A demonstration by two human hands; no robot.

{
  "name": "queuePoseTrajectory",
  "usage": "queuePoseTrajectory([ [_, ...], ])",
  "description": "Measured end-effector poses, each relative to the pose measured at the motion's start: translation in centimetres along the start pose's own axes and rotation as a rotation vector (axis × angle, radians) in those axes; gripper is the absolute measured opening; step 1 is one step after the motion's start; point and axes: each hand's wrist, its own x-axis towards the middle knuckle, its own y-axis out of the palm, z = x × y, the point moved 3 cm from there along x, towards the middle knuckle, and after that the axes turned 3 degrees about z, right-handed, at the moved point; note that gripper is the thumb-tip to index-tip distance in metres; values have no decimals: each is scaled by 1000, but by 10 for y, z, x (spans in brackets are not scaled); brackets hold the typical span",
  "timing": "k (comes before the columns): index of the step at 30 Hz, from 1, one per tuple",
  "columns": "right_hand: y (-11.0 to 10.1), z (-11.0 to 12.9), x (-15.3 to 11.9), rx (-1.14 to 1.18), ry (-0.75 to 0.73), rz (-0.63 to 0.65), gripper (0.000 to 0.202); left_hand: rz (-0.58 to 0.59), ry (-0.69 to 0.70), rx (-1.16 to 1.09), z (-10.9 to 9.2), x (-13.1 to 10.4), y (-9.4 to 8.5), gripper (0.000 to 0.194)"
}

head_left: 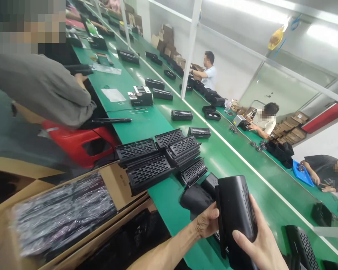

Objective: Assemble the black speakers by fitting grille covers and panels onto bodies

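Between my two hands, a black plastic housing point(236, 210) with a rounded, smooth face and small slots is held tilted above the green bench. My left hand point(207, 221) is closed on its left edge, where a thin flange runs along the side. On the right side of the housing, my right hand point(259, 236) wraps round it with the thumb across the front. Beyond my left hand lie dark curved pieces point(195, 198), partly hidden. Farther off is a pile of black perforated panels point(150, 172).
A carton point(121, 187) of plastic-wrapped parts point(67, 213) stands at the left. Down the green bench point(169, 210) lie more black housings point(182, 114). A co-worker in a grey sleeve point(45, 86) sits by a red chair point(79, 142). White posts point(190, 48) rise along the line.
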Motion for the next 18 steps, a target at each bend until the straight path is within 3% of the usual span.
queuePoseTrajectory([
  [6,5,-2,0,-38,-9,-4,95,15,28,28,0,6,2,83],
  [13,8,-25,4,-129,-135,32,101,-21,34,33,7,9,-9,82],
  [18,-3,-19,18,-116,-79,100,103,-59,20,1,11,18,-15,79],
])
